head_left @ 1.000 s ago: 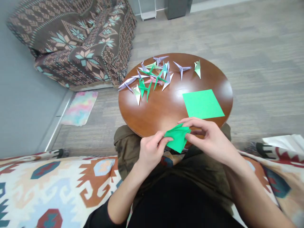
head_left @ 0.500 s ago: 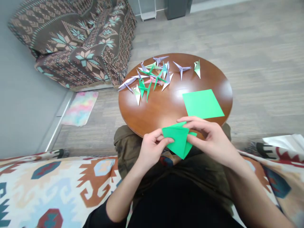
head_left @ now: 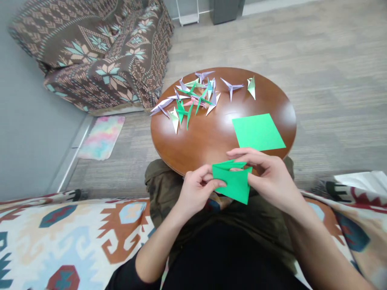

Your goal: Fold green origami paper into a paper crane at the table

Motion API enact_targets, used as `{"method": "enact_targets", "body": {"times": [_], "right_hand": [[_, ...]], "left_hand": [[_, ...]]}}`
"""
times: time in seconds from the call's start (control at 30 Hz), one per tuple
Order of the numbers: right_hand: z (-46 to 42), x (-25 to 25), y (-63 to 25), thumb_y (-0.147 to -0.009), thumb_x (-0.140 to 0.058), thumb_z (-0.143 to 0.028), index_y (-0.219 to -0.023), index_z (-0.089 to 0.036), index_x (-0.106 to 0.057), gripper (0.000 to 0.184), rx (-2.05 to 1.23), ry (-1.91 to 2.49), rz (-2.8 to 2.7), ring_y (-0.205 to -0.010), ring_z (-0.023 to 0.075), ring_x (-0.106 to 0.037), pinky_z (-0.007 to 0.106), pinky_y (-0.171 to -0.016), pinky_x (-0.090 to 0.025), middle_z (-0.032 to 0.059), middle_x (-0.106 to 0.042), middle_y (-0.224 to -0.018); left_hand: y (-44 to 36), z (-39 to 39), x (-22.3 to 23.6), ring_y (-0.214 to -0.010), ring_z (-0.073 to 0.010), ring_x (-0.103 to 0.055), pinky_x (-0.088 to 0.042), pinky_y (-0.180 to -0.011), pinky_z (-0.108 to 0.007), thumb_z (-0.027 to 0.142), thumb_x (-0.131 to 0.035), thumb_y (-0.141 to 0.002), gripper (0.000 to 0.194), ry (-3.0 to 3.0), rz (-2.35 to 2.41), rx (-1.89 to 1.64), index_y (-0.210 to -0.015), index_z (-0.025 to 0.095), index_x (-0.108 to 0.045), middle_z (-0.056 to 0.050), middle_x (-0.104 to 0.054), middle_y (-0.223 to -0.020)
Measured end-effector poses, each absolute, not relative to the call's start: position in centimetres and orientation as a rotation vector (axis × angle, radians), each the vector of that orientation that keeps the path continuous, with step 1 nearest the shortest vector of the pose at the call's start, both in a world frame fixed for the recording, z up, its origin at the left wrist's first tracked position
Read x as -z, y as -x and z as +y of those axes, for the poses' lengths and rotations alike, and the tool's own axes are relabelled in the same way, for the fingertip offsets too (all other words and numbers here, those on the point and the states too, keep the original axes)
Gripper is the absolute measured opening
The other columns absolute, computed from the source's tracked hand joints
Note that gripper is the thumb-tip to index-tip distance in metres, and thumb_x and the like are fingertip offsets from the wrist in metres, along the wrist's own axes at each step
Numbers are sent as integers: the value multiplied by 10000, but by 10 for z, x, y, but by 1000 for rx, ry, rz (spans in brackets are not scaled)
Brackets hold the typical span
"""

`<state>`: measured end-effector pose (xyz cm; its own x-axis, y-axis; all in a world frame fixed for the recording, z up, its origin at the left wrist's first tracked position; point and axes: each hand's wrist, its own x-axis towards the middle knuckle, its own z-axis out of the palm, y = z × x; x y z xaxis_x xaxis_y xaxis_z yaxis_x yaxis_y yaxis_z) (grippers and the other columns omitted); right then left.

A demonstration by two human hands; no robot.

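Observation:
Between my hands, above my lap at the table's near edge, is a folded green sheet of origami paper (head_left: 234, 184), its layers parted along the top. My left hand (head_left: 198, 187) pinches its left side, thumb in front and fingers behind. My right hand (head_left: 266, 171) grips the right side, with fingertips reaching between the layers and the thumb near the right edge. A flat green paper sheet (head_left: 258, 132) lies on the table just beyond my right hand.
The round brown wooden table (head_left: 199, 141) bears a cluster of folded paper cranes (head_left: 193, 98) at its far left. A purple crane (head_left: 231, 87) and a pale green one (head_left: 251, 87) lie apart from them. A patterned covered sofa (head_left: 115, 68) stands at the far left.
The folded green paper has shifted slightly right and its top has opened, with the layers spread apart. My right fingers have moved in between the layers; my left hand followed slightly right.

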<state>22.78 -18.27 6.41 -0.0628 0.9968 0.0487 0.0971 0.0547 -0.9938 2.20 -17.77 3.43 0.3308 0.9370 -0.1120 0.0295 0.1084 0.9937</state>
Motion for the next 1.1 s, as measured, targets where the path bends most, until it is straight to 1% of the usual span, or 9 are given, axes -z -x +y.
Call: {"method": "enact_targets", "body": {"times": [0.13, 0.27, 0.37, 0.57, 0.67, 0.73, 0.83, 0.97, 1.1], "right_hand": [[-184, -66, -226, -786, -790, -106, -806, -280, -865, 191, -1185, 1229, -1282, -1127, 208, -765, 258, -889, -615, 40, -825, -1163], [-185, -67, -224, -793, -812, -140, -776, -288, -872, 161, -1189, 1207, -1209, -1079, 206, -780, 253, -840, -621, 36, -837, -1124], [-185, -68, -224, -787, -811, -127, -765, -293, -875, 180, -1207, 1197, -1178, -1070, 205, -782, 252, -829, -620, 34, -841, -1112], [-185, -68, -219, -781, -822, -123, -744, -284, -865, 170, -1180, 1199, -1110, -1101, 227, -775, 292, -861, -617, 50, -848, -1097], [-186, -69, -216, -789, -835, -139, -735, -269, -851, 142, -1145, 1203, -1074, -1123, 243, -768, 331, -909, -612, 66, -847, -1099], [-186, -70, -214, -786, -844, -151, -724, -259, -836, 125, -1146, 1201, -1062, -1123, 250, -766, 350, -929, -611, 74, -843, -1103], [-185, -71, -213, -773, -853, -157, -683, -244, -798, 137, -1175, 1193, -1046, -1105, 253, -765, 357, -917, -613, 80, -840, -1103], [-184, -69, -212, -763, -868, -170, -608, -231, -724, 221, -1220, 1167, -994, -1048, 245, -760, 346, -869, -606, 79, -833, -1059], [-183, -64, -212, -740, -880, -165, -589, -229, -696, 246, -1206, 1148, -955, -1010, 225, -738, 321, -823, -587, 71, -809, -998]], "left_hand": [[-23, -179, -36, -514, -87, -523, -465, -549, -180, 319, -861, -832, 196, -1345, 1023, -936, -910, 160, -778, 58, -659, -569], [-24, -179, -39, -487, -69, -404, -389, -505, -175, 341, -857, -841, 203, -1394, 1053, -939, -876, 158, -778, 85, -546, -506], [-26, -180, -39, -488, -67, -363, -367, -499, -179, 361, -860, -841, 226, -1390, 1061, -944, -864, 152, -777, 89, -505, -491], [-28, -186, -33, -523, -86, -426, -444, -557, -199, 433, -871, -828, 307, -1290, 1102, -950, -901, 144, -798, 64, -554, -529], [-30, -189, -29, -538, -96, -430, -454, -571, -210, 469, -872, -821, 333, -1239, 1147, -955, -857, 147, -792, 56, -527, -530], [-30, -191, -28, -545, -98, -420, -450, -573, -211, 468, -876, -816, 329, -1221, 1149, -969, -872, 153, -799, 57, -512, -532], [-29, -191, -28, -550, -96, -408, -443, -577, -207, 447, -882, -814, 311, -1230, 1134, -987, -906, 159, -809, 62, -504, -531], [-29, -191, -30, -539, -89, -388, -430, -567, -203, 436, -883, -814, 298, -1239, 1121, -984, -879, 157, -799, 67, -497, -520], [-30, -192, -31, -547, -90, -389, -423, -567, -204, 437, -876, -822, 299, -1215, 1115, -967, -868, 154, -791, 64, -494, -529]]}}
